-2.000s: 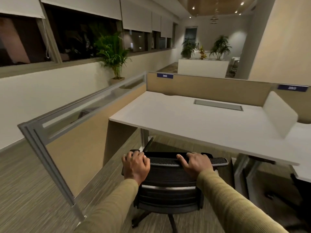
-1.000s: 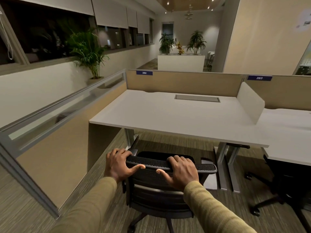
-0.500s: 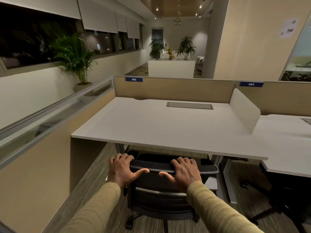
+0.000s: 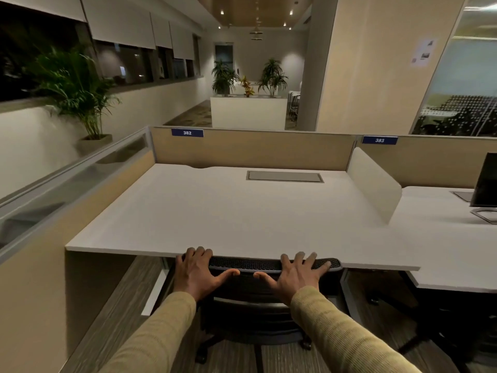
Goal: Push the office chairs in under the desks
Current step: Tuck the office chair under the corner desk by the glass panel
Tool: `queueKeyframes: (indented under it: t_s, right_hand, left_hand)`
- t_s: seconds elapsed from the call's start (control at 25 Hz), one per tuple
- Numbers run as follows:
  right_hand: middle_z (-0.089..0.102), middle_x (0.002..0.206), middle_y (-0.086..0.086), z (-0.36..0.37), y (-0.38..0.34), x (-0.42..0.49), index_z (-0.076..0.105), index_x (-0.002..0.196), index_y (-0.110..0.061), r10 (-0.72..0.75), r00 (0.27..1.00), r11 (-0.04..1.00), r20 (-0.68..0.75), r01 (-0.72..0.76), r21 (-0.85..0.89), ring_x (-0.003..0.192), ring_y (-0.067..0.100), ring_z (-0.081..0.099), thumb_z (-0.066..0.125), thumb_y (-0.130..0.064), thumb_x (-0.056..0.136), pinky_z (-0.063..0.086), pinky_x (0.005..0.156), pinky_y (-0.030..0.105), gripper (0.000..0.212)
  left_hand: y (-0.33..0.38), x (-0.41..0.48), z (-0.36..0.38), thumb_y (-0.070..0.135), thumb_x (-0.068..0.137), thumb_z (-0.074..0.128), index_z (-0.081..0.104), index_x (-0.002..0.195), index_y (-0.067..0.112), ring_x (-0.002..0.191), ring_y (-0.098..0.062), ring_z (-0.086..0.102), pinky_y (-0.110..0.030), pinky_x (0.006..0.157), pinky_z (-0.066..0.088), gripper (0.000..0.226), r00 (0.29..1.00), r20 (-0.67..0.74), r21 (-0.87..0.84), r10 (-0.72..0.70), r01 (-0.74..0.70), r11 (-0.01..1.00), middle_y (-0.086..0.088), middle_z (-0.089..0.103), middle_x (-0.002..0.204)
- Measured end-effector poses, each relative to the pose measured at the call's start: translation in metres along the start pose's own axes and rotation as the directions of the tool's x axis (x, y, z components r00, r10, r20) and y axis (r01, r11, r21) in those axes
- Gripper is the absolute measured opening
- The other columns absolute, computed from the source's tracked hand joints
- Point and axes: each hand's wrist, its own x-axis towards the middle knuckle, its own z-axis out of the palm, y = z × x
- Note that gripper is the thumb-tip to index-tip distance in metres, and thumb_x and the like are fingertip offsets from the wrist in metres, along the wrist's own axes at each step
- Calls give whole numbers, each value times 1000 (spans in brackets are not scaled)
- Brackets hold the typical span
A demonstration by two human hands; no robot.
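Observation:
A black mesh office chair stands at the white desk labelled 382, its backrest top right at the desk's front edge and its seat hidden beneath. My left hand lies on the left end of the backrest's top edge, fingers over it and thumb spread. My right hand rests flat on the right part of that edge with fingers splayed. A second dark chair stands under the neighbouring desk labelled 383.
A tan partition with a glass strip closes the left side. A low white divider separates the two desks. A monitor stands on the right desk. A potted palm is behind the partition.
The chair has rolled forward from well short of the desk until its backrest meets the desk edge. I have stepped closer with it, and my fingers have spread out.

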Motion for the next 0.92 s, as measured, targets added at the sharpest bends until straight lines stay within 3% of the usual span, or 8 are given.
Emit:
queueKeyframes:
  t_s: [0.4,0.6,0.68,0.8,0.92]
  right_hand:
    - [33,155,12,-6,7,69,29,147,-39,-11,994,998,112,4,64,146,46,9,6,-107,52,-7,98,85,119]
    - [31,157,9,1,10,71,26,150,-40,-22,996,998,83,17,54,148,43,7,-1,-107,48,-11,97,84,125]
    - [32,156,9,3,11,66,29,149,-39,-27,999,997,33,25,67,149,41,9,-4,-106,51,-9,100,83,123]
    - [31,158,6,17,15,48,28,149,-38,-62,986,989,-157,82,124,151,33,9,-1,-95,72,-6,111,74,101]
    - [9,167,5,42,31,25,11,158,-36,-128,947,974,-294,176,141,153,27,-7,8,-82,87,-8,120,59,84]
  left_hand:
    - [6,60,25,106,62,19,64,102,26,102,-23,50,-43,85,35,100,998,-57,15,36,-35,999,1,61,105]
    - [6,59,35,104,65,26,66,93,22,94,-28,52,-42,78,35,96,989,-129,13,72,-71,997,-3,63,96]
    - [7,57,35,104,66,27,66,94,21,94,-28,52,-42,79,35,96,987,-145,-7,67,-69,998,-3,63,96]
    - [9,50,37,100,72,25,68,105,19,103,-30,53,-46,86,38,97,981,-186,-96,50,-68,993,-6,63,106]
    - [16,33,46,89,81,23,54,138,17,133,-35,40,-58,106,35,97,986,-165,-180,-16,-14,984,-13,51,141]
